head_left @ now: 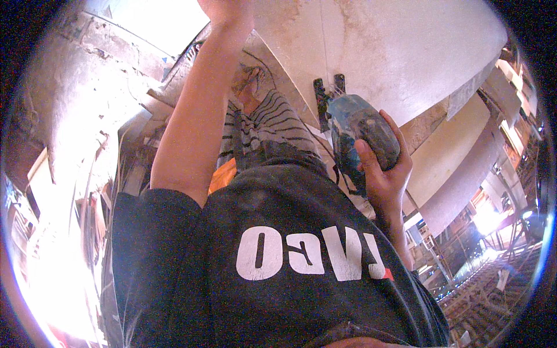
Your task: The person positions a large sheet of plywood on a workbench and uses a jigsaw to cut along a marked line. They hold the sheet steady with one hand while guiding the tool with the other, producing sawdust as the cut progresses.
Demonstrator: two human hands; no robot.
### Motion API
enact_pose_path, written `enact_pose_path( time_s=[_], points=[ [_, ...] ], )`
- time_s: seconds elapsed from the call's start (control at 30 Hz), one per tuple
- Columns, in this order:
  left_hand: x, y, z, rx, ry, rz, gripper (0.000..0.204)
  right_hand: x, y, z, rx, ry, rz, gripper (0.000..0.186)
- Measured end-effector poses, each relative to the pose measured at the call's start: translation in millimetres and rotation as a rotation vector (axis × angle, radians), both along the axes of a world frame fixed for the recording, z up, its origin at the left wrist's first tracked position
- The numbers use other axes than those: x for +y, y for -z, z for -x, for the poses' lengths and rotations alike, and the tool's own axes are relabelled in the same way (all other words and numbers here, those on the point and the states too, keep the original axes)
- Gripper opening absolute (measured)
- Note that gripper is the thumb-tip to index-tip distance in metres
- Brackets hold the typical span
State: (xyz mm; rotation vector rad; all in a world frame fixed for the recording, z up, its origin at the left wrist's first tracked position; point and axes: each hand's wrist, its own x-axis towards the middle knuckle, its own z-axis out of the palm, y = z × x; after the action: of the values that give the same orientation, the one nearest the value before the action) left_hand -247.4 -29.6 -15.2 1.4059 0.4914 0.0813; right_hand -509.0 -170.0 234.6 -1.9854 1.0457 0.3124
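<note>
My right hand (387,168) is closed around a rounded blue and dark grey object (365,127), which looks like a power tool; its exact kind I cannot make out. The thumb lies on its near side, and the other fingers wrap its far right side. Beyond it spreads a large pale board (394,52) with a curved edge, a thin lengthwise line and brownish stains. Whether the held object touches the board I cannot tell. My left arm reaches up to the top edge, where only the wrist and base of my left hand (228,13) show; its fingers are cut off.
Two short black uprights (321,98) stand by the board's near edge. More pale curved panels (458,156) lean at the right. A rough, dusty wall (75,87) is at the left, beside glaring light. Something orange (223,177) shows beside my striped trousers.
</note>
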Motion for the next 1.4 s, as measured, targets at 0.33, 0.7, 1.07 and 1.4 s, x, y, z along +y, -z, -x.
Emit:
enact_pose_path(
  time_s=[0.33, 0.7, 1.07, 1.4],
  points=[
    [2, -1, 2, -0.045, 0.026, -0.028, 0.041, 1, 0, -7, -0.01, 0.023, -0.054, 0.066],
    [2, -3, 2, -0.017, 0.011, -0.001, 0.045, 3, -1, -12, 0.002, 0.02, -0.06, 0.065],
    [2, -7, 4, 0.007, 0.026, 0.116, 0.045, 3, 0, -16, 0.005, -0.013, -0.029, 0.065],
    [2, -12, 7, -0.016, 0.034, 0.166, 0.046, 3, 0, -18, -0.009, -0.006, -0.043, 0.065]
  ],
)
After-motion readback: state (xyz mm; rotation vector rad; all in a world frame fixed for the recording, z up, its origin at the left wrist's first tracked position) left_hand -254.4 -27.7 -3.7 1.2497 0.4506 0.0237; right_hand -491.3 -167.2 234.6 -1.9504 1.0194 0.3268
